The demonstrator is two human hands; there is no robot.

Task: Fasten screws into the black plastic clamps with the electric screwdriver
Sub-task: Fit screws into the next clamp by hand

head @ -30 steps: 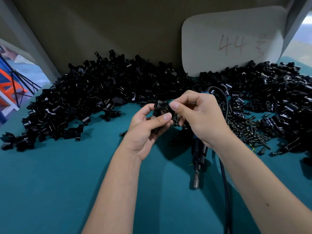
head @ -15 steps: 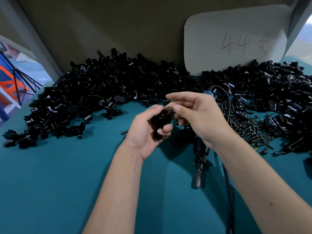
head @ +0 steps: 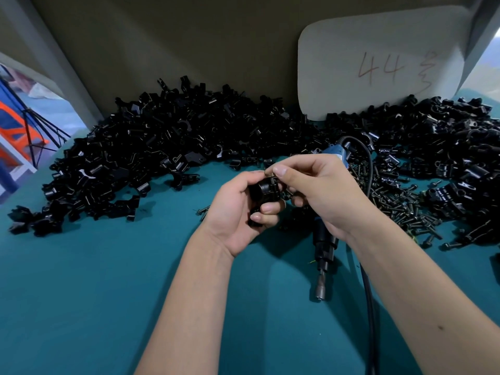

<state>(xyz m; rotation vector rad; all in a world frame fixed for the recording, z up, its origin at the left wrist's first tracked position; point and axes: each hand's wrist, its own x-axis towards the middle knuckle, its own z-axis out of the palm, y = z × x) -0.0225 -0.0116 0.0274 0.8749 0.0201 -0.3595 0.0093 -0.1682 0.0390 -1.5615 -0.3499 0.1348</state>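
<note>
The right hand [head: 324,196] has come closer to the clamp [head: 263,192], its grip pinching a small screw [head: 271,174] at the clamp's top. The left hand [head: 238,212] is gripping this clamp above the tabletop [head: 94,293]. The electric screwdriver [head: 323,250] is lying under the right hand, between the clamp pile [head: 176,147] and loose screws [head: 400,207].

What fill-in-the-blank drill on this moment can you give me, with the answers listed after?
1. The left hand grips a black ____.
2. The electric screwdriver lies on the ____ table.
3. The right hand pinches a small ____ at the clamp.
4. The white board reads ____.

Answers: clamp; teal; screw; 44
</note>
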